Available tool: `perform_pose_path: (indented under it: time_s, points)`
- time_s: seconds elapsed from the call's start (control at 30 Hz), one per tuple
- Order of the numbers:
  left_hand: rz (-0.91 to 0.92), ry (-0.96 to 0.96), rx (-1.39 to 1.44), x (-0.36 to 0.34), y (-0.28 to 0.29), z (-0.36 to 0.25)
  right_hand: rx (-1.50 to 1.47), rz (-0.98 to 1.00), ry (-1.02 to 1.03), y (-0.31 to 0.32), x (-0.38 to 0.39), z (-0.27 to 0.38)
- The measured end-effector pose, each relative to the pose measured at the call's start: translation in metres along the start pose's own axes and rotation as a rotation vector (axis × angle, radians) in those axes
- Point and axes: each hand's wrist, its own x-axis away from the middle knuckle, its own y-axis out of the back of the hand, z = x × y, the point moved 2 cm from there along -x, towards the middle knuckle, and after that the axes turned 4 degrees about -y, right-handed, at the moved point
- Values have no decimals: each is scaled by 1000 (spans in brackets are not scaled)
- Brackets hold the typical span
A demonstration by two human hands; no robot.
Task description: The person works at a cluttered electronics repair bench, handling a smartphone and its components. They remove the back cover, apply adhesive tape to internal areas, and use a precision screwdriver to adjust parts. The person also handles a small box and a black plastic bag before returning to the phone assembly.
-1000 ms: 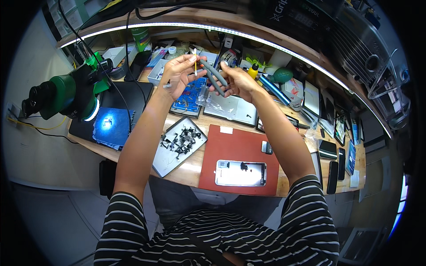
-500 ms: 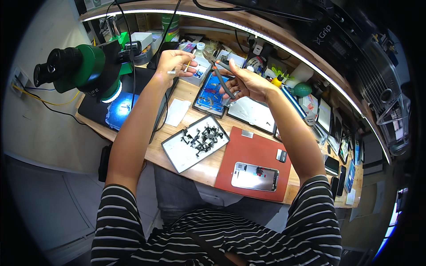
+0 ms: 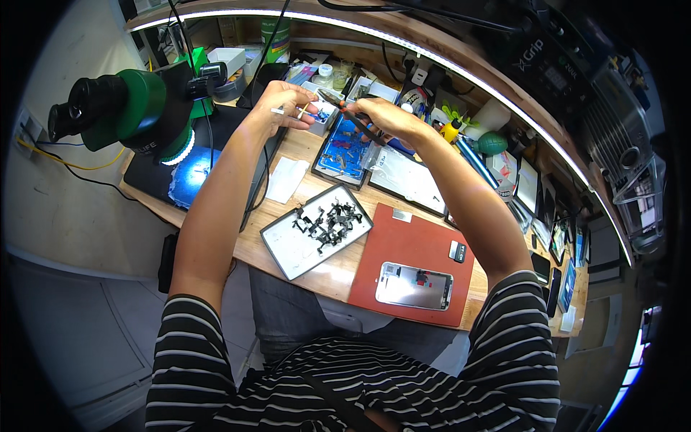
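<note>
Raised over the back of the bench, my left hand (image 3: 277,104) is closed on a thin yellow-and-white strip (image 3: 304,111). A short pale end (image 3: 278,111) sticks out by the same hand; its exact kind is too small to make out. My right hand (image 3: 394,121) grips a pair of pliers (image 3: 367,130) with dark handles and orange marks. Their jaws point left, close to the fingertips of my left hand; whether they touch the strip I cannot tell. Under the hands lie a white box of small parts (image 3: 317,128) and a blue tray (image 3: 338,170) of tiny parts.
A tray of black flex-like parts (image 3: 291,265) sits at the bench's front. Beside it, a red mat (image 3: 381,248) bears a silver phone panel (image 3: 412,286). A green microscope (image 3: 137,111) stands at left, a white paper (image 3: 286,180) near it. Bottles and tools crowd the back.
My right hand has closed around the pliers' handles, which were spread before, and the jaws have shifted left toward my left fingertips. My left hand stays nearly in place.
</note>
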Motion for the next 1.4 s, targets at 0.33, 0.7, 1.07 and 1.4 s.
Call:
perform_pose_path:
  time_s: [0.33, 0.7, 1.07, 1.4]
  points:
    - [15, 14, -63, -4, 3, 3, 36, 18, -14, 4, -16, -2]
    - [58, 50, 8, -8, 5, 10, 109, 11, 42, -3, -20, 2]
    - [35, 52, -19, -18, 5, 19, 270, -116, 133, -11, -30, 13]
    - [4, 141, -142, -27, 3, 19, 329, -86, 25, -20, -36, 17]
